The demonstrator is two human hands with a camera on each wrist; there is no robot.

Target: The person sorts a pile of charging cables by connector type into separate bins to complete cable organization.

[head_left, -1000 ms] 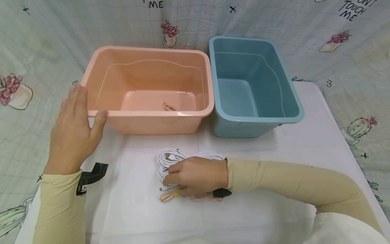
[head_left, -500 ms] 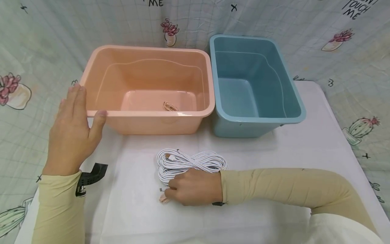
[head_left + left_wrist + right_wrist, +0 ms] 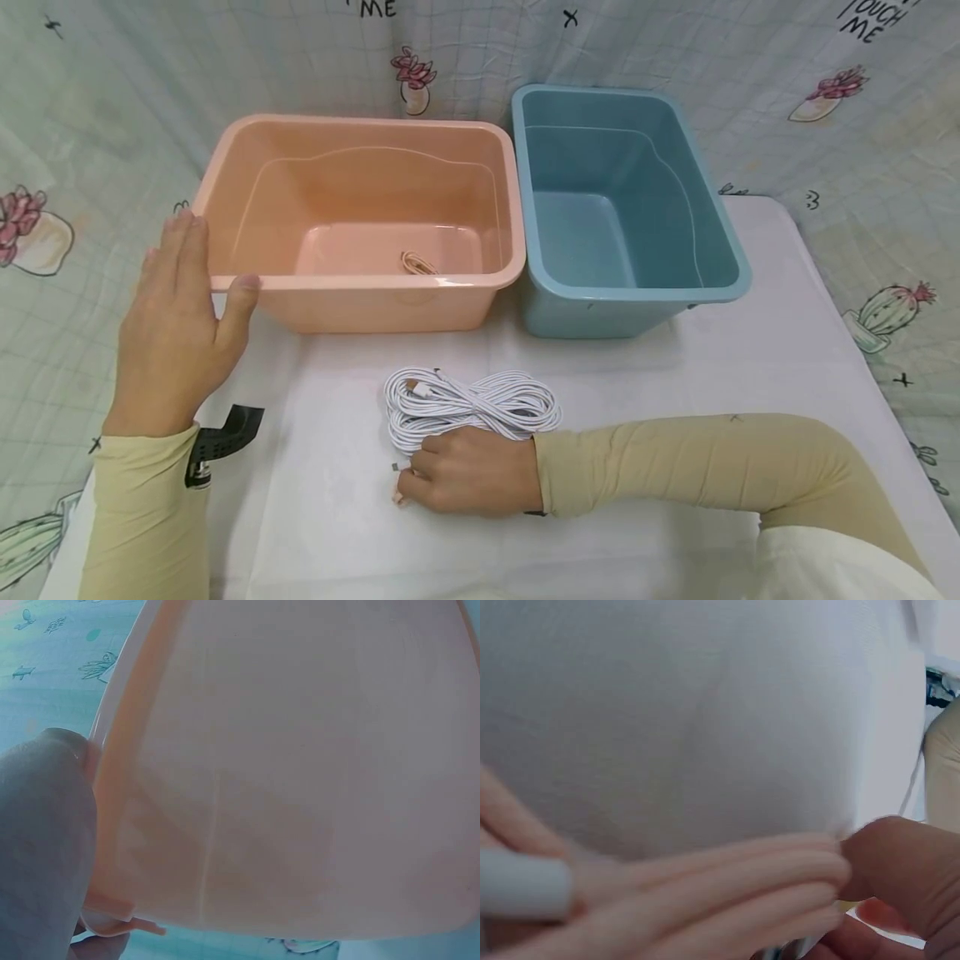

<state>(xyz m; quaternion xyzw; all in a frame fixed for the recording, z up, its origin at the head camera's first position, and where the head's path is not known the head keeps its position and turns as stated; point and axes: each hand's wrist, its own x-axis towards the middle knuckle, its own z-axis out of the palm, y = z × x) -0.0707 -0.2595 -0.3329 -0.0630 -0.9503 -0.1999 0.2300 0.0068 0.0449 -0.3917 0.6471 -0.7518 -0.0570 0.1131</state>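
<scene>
Within the right hand (image 3: 468, 473), curled fingers pinch one pink cable bundle (image 3: 769, 881). Gripping seems the step in hand; lifting would call for keeping loops together. Beyond: one white cable bundle (image 3: 480, 402), one blue tub (image 3: 585, 318), one pink tub (image 3: 382, 310) holding one coil (image 3: 417, 263), the straight-fingered left hand (image 3: 176, 325) touching its corner.

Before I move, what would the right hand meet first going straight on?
Likely the small plug just beyond the right hand, then, across the tablecloth, the left sleeve; heights are unclear.
</scene>
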